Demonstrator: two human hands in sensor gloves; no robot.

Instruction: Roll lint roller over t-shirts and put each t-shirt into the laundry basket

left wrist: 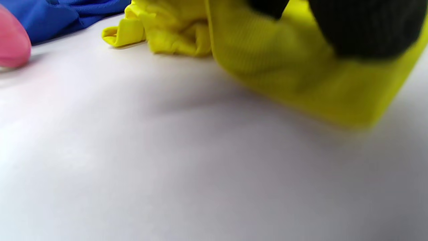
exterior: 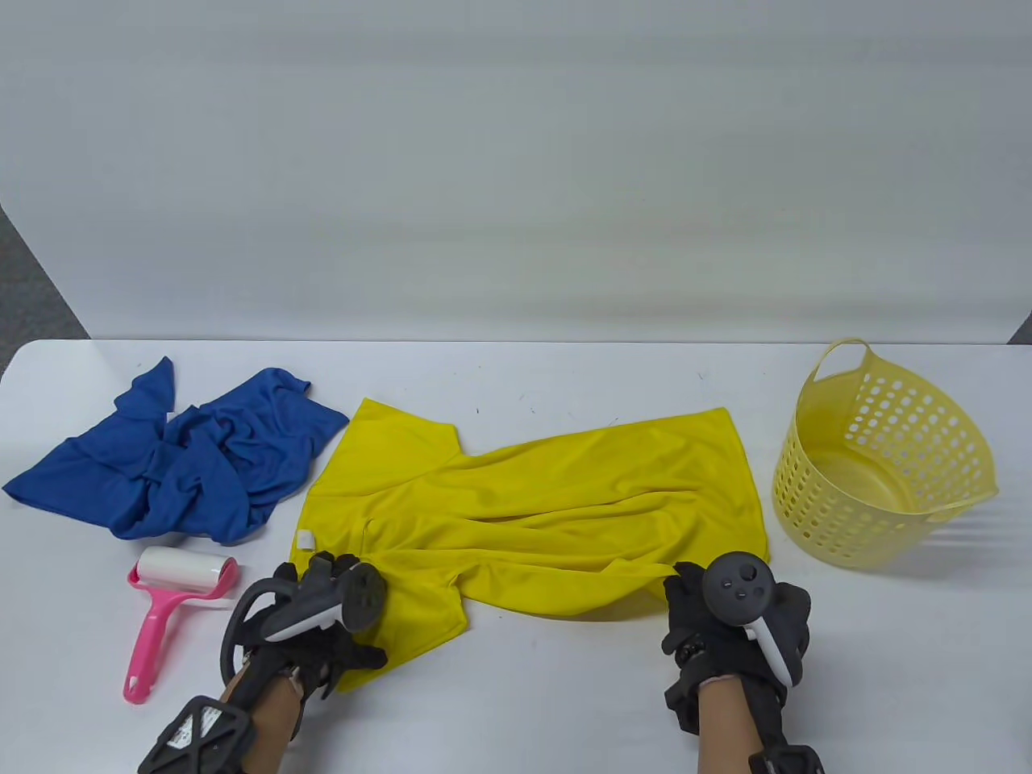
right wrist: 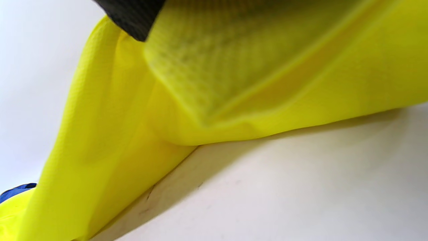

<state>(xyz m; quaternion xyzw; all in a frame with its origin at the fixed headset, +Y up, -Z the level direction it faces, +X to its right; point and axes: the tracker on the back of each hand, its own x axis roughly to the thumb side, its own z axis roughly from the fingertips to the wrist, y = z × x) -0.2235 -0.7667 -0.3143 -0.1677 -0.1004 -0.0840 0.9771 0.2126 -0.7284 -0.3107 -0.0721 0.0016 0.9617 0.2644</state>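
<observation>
Both hands closed on yellow t-shirt (exterior: 532,500), left hand (exterior: 322,613) at sleeve, right hand (exterior: 730,621) at hem

A blurred fold of the yellow t-shirt (left wrist: 301,77) is seen at upper right, raised slightly off the white table (left wrist: 167,167), with dark gloved fingers (left wrist: 367,26) of the left hand (left wrist: 334,20) laid over it at the top edge; whether the cloth is pinched cannot be told. Further back, a crumpled edge of the same shirt is shown resting on the table. The blue t-shirt (left wrist: 60,13) is seen at upper left, and a pink rounded part of the lint roller (left wrist: 13,43) is cut off by the left edge.
</observation>
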